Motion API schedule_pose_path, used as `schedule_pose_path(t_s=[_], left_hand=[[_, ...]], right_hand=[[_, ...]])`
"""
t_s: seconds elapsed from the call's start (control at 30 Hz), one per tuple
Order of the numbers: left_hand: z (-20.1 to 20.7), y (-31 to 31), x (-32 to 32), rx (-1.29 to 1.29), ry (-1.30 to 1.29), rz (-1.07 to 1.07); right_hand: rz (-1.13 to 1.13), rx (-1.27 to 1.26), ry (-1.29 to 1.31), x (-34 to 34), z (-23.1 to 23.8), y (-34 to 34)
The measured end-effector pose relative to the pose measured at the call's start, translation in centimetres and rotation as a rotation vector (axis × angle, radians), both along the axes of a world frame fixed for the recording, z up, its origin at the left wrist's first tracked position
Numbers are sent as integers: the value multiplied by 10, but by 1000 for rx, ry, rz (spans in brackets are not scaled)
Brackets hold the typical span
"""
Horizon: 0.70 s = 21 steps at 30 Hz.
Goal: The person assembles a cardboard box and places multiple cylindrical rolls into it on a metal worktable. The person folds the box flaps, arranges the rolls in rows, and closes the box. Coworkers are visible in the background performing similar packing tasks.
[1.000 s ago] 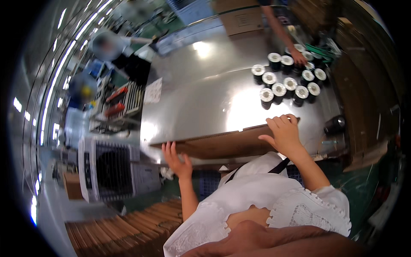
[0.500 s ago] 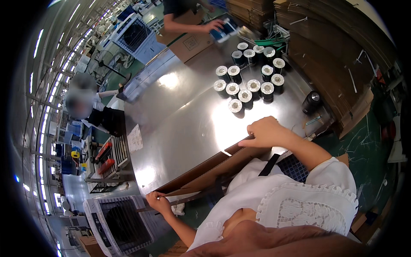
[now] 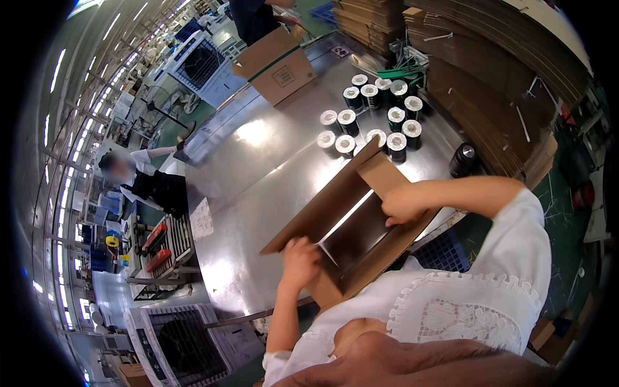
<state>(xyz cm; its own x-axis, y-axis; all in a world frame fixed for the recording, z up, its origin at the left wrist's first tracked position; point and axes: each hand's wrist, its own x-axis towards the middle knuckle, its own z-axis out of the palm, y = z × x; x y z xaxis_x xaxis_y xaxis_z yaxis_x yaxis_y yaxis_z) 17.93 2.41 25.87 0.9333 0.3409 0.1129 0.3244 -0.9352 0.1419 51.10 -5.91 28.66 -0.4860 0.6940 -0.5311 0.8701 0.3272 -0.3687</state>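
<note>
An opened-out cardboard carton [image 3: 316,208] stands at the near edge of the metal table, tilted toward me, its end flaps spread. My left hand [image 3: 301,263] is closed on the left end of the carton, beside its lower flap. At the other end, my right hand [image 3: 405,202] curls over the right flap, thumb inside. Tabletop shows through the carton's middle. Past its far wall stand several dark cylinders with silver tops [image 3: 397,147]; that wall hides part of the nearest ones.
A black lidded bottle [image 3: 462,159] stands at the table's right side. Across the metal table [image 3: 238,177], an open carton [image 3: 284,74] sits before a co-worker [image 3: 251,19]. Stacked flat cardboard [image 3: 490,103] lines the right. Another person [image 3: 151,184] is at the left.
The carton, folded flat along the table edge before, is now spread into a box shape. My left hand has moved up and right with it. The co-worker's hand and blue item have left the tabletop.
</note>
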Motion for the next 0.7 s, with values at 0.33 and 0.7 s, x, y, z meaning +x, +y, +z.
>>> schedule_pose_path(t_s=[0.33, 0.7], left_hand=[[-52, 53, -5, -657, -74, 206], [30, 29, 16, -1005, 503, 107]], right_hand=[[-415, -635, 522, 17, -120, 106], [-563, -681, 1075, 42, -98, 89]])
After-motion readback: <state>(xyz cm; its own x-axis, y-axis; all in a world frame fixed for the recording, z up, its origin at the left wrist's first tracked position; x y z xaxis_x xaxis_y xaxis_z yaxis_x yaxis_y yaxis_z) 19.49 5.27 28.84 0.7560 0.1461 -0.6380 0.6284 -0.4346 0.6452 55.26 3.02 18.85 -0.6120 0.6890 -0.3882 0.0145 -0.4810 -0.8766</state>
